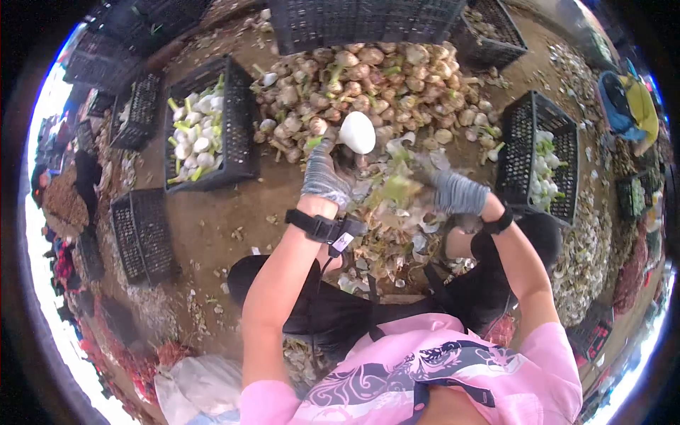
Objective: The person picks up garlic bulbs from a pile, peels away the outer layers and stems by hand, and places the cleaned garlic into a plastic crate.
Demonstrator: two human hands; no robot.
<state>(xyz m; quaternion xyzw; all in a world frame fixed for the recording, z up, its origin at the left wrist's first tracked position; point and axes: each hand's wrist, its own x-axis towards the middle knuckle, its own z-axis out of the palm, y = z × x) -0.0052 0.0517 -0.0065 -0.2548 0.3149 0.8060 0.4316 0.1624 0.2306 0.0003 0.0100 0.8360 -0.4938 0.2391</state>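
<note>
My left hand (328, 177), in a grey knitted glove, is closed on a smooth white garlic bulb (357, 133) with a short green stem. It is in front of a heap of unpeeled, brownish garlic bulbs (375, 78). To the right and apart from the bulb, my right hand (457, 191) wears a similar glove. Motion smears its fingers, so whether they hold anything does not show. Between and below both hands, loose garlic skins and leaves (397, 191) are scattered over the ground, some of them blurred.
A black crate (244, 127) with white bulbs stands at the left, another crate (510, 149) with white bulbs at the right. A large black crate (368, 25) borders the heap's far side. A further crate (144, 237) is at the lower left. A person in yellow (639, 106) is far right.
</note>
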